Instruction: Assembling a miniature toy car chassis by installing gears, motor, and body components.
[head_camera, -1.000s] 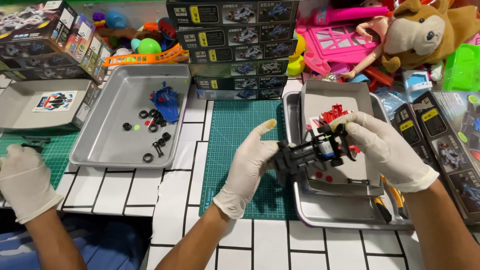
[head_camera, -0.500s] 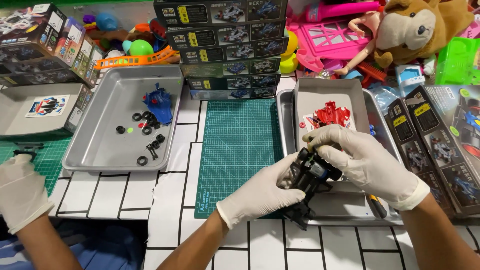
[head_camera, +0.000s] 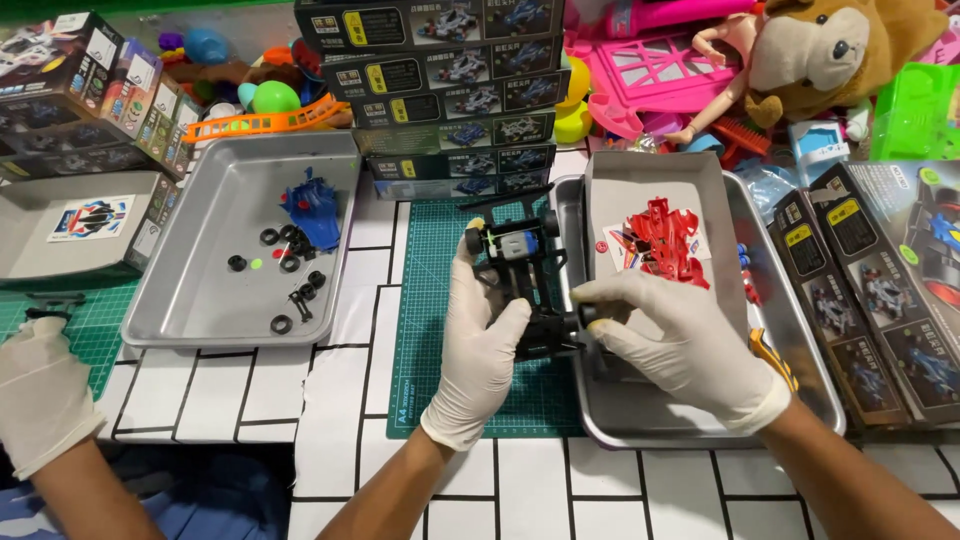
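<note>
The black toy car chassis (head_camera: 528, 290) is held above the green cutting mat (head_camera: 470, 350), its far end bearing a small grey motor. The left hand (head_camera: 480, 345), in a white glove, is clamped on the chassis from below and the side, thumb pressed against its near end. The right hand (head_camera: 690, 345), also gloved, pinches the chassis's near right corner with its fingertips closed on a black wheel there. Under the right hand lies a steel tray (head_camera: 700, 430); beyond that hand a red car body (head_camera: 665, 245) rests on a grey inner tray. Farther off from the left hand stands a stack of long dark boxes (head_camera: 440, 90) with yellow corner labels and car pictures. To its left a second steel tray (head_camera: 210, 290) holds a blue car body (head_camera: 312, 210) and loose black tyres. Right of the right hand lie flat dark boxes (head_camera: 870, 300). Another person's gloved hand (head_camera: 40, 390) rests at the table's left edge.
</note>
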